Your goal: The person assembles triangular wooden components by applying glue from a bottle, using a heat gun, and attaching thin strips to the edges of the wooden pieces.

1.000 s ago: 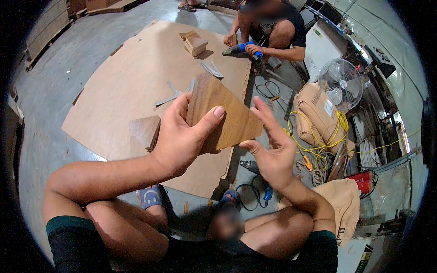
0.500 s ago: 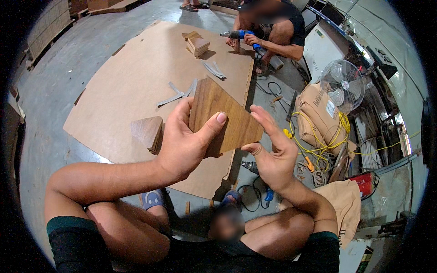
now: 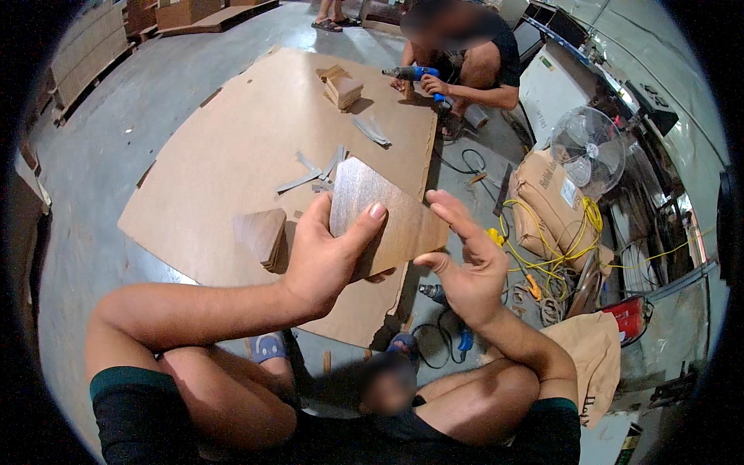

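My left hand [image 3: 325,256] is closed on a wood-grain board [image 3: 387,209] with angled edges, thumb across its face and fingers behind it. Light glares off the board's upper left part. Around the board's right corner, my right hand [image 3: 473,271] is spread, thumb and fingers apart; whether the fingertips touch the edge I cannot tell. Left of my left hand, a stack of similar wood-grain pieces [image 3: 262,235] lies on the brown sheet [image 3: 186,194]. Thin grey strips [image 3: 301,178] lie beyond the board, with more grey strips [image 3: 370,130] farther off.
Another stack of pieces [image 3: 342,91] sits farther back. A co-worker [image 3: 492,70] crouches at far right, holding a blue heat gun [image 3: 415,73]. Near my right foot lies a corded tool [image 3: 432,293]. At right are a fan [image 3: 587,147], brown sacks [image 3: 546,190] and a yellow cord [image 3: 570,244].
The view has shifted slightly, so the surroundings sit lower and farther right. The board has tilted a little and now catches glare. Both hands keep nearly the same pose.
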`<action>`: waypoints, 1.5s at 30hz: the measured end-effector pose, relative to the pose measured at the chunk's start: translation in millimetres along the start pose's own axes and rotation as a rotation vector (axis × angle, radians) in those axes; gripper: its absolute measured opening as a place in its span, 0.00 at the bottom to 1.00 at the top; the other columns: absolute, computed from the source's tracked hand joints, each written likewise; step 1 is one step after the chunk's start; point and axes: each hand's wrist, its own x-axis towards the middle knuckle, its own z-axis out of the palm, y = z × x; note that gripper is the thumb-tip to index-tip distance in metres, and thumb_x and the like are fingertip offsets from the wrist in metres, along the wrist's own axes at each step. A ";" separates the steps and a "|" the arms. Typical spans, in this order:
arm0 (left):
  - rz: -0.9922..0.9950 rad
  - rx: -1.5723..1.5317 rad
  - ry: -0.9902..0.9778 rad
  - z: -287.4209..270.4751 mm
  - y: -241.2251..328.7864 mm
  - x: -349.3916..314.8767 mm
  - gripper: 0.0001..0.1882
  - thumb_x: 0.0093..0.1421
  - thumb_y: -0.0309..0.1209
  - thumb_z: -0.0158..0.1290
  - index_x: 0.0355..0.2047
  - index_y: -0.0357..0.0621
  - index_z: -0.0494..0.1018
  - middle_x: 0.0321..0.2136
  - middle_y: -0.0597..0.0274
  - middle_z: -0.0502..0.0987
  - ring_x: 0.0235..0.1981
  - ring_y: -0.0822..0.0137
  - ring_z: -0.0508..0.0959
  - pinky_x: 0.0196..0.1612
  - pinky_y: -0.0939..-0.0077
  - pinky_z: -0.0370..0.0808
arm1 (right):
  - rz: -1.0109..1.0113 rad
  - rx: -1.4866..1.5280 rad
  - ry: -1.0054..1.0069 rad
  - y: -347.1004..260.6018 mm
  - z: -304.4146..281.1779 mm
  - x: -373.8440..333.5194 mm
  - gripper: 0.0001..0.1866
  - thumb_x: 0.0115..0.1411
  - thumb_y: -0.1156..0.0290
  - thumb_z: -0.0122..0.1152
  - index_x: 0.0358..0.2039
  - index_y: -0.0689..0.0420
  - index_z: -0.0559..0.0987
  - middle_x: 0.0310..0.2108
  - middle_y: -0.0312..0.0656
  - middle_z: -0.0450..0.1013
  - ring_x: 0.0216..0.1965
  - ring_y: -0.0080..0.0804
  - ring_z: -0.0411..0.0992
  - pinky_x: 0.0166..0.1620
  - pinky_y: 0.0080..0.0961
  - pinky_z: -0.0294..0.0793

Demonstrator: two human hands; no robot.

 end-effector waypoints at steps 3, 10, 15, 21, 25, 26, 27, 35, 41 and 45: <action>-0.157 -0.013 -0.118 -7.7 0.9 -1.7 0.22 0.68 0.41 0.56 0.52 0.38 0.66 0.35 0.55 0.79 0.27 0.66 0.82 0.18 0.73 0.77 | -0.050 0.091 -0.173 4.7 -6.8 0.1 0.40 0.48 0.67 0.80 0.61 0.63 0.73 0.63 0.50 0.69 0.71 0.45 0.58 0.70 0.40 0.56; -0.375 0.064 -0.369 0.5 11.3 -10.4 0.25 0.69 0.50 0.52 0.52 0.40 0.67 0.28 0.58 0.78 0.18 0.70 0.78 0.12 0.78 0.71 | -0.181 -0.085 -0.244 11.3 -10.9 2.7 0.47 0.50 0.55 0.77 0.66 0.61 0.66 0.67 0.50 0.65 0.71 0.50 0.57 0.70 0.45 0.54; -0.600 0.192 -0.491 0.0 8.6 -7.3 0.36 0.67 0.65 0.41 0.49 0.42 0.70 0.24 0.59 0.76 0.14 0.70 0.75 0.13 0.80 0.70 | -0.244 -0.075 -0.184 16.7 -3.3 2.0 0.35 0.54 0.56 0.71 0.58 0.59 0.72 0.58 0.45 0.72 0.66 0.48 0.64 0.67 0.48 0.58; -0.579 0.011 -0.597 -11.9 -11.2 1.1 0.43 0.66 0.72 0.31 0.55 0.46 0.70 0.44 0.55 0.79 0.42 0.64 0.80 0.44 0.65 0.78 | 0.028 -0.061 -0.099 -1.2 -7.8 -5.4 0.23 0.51 0.67 0.77 0.45 0.60 0.78 0.40 0.40 0.79 0.49 0.36 0.75 0.61 0.37 0.68; -0.339 0.132 -0.524 -25.3 -1.9 -2.5 0.38 0.69 0.64 0.39 0.60 0.42 0.67 0.48 0.53 0.77 0.47 0.64 0.79 0.48 0.63 0.79 | 0.369 0.235 -0.143 -4.1 -6.9 -9.0 0.20 0.58 0.67 0.74 0.45 0.63 0.77 0.41 0.37 0.78 0.44 0.20 0.74 0.49 0.22 0.76; -0.281 0.235 -0.569 -27.2 2.0 -6.2 0.35 0.69 0.59 0.45 0.59 0.40 0.67 0.46 0.54 0.78 0.44 0.65 0.81 0.44 0.66 0.81 | 0.463 0.333 -0.176 -3.1 -6.9 -8.8 0.20 0.58 0.67 0.74 0.46 0.63 0.77 0.42 0.38 0.78 0.45 0.21 0.74 0.50 0.22 0.75; -0.258 0.295 -0.543 -26.2 1.8 -8.1 0.32 0.69 0.55 0.48 0.58 0.39 0.68 0.44 0.55 0.78 0.41 0.66 0.81 0.40 0.69 0.81 | 0.556 0.430 -0.209 -2.2 -7.0 -8.3 0.21 0.58 0.68 0.74 0.47 0.64 0.76 0.43 0.39 0.78 0.46 0.21 0.74 0.50 0.23 0.75; -0.247 0.280 -0.467 -18.7 2.8 -10.4 0.26 0.67 0.42 0.57 0.57 0.38 0.67 0.36 0.60 0.78 0.30 0.72 0.80 0.30 0.76 0.81 | 0.861 1.049 -0.277 -5.3 -6.3 -5.1 0.39 0.73 0.39 0.31 0.69 0.59 0.60 0.63 0.46 0.67 0.62 0.37 0.68 0.65 0.36 0.66; -0.312 0.237 -0.530 -11.6 -2.4 -14.8 0.24 0.69 0.41 0.56 0.57 0.40 0.65 0.33 0.60 0.77 0.27 0.71 0.78 0.27 0.75 0.79 | 0.833 1.264 -0.332 -1.4 5.0 -9.1 0.35 0.75 0.44 0.30 0.70 0.57 0.58 0.65 0.47 0.64 0.66 0.42 0.64 0.68 0.42 0.61; -0.378 0.204 -0.544 -3.5 -1.6 -19.2 0.34 0.70 0.39 0.54 0.69 0.41 0.53 0.37 0.56 0.75 0.32 0.67 0.78 0.33 0.72 0.79 | 0.916 1.321 -0.300 6.8 6.6 -12.3 0.35 0.74 0.42 0.32 0.67 0.55 0.62 0.65 0.51 0.64 0.65 0.46 0.64 0.68 0.46 0.62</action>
